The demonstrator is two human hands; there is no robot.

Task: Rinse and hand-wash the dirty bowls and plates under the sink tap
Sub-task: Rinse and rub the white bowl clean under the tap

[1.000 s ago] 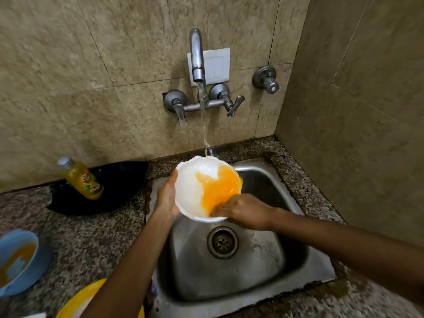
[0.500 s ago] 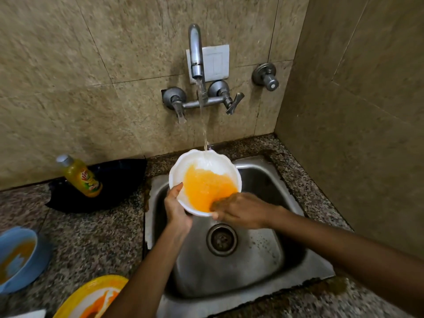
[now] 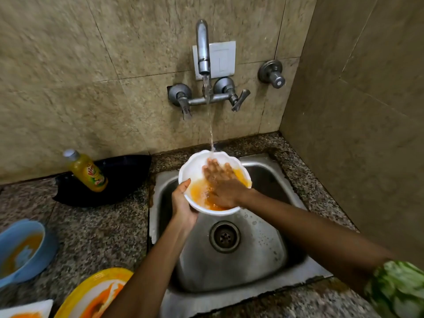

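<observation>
A white scalloped bowl [image 3: 192, 167] smeared with orange residue is held over the steel sink [image 3: 257, 255]. My left hand [image 3: 182, 204] grips its left rim and underside. My right hand [image 3: 221, 182] lies flat inside the bowl, fingers spread over the orange, wet film. Water streams from the wall tap [image 3: 203, 49] onto the bowl's far rim by my fingertips. A blue bowl [image 3: 9, 239] with orange residue sits at the left edge of the counter. A yellow plate [image 3: 80, 292] with orange smears lies at the bottom left, partly behind my left forearm.
A yellow dish-soap bottle [image 3: 88, 173] leans in a black pan [image 3: 119, 177] left of the sink. A white dish corner [image 3: 27, 311] shows at the bottom left. The drain [image 3: 224, 236] is open. Tiled walls close the back and right. The counter is speckled granite [image 3: 96, 235].
My right hand moved from the bowl's lower right rim to inside the bowl, palm down on the residue. The bowl tipped flatter and my left hand shifted lower under its rim.
</observation>
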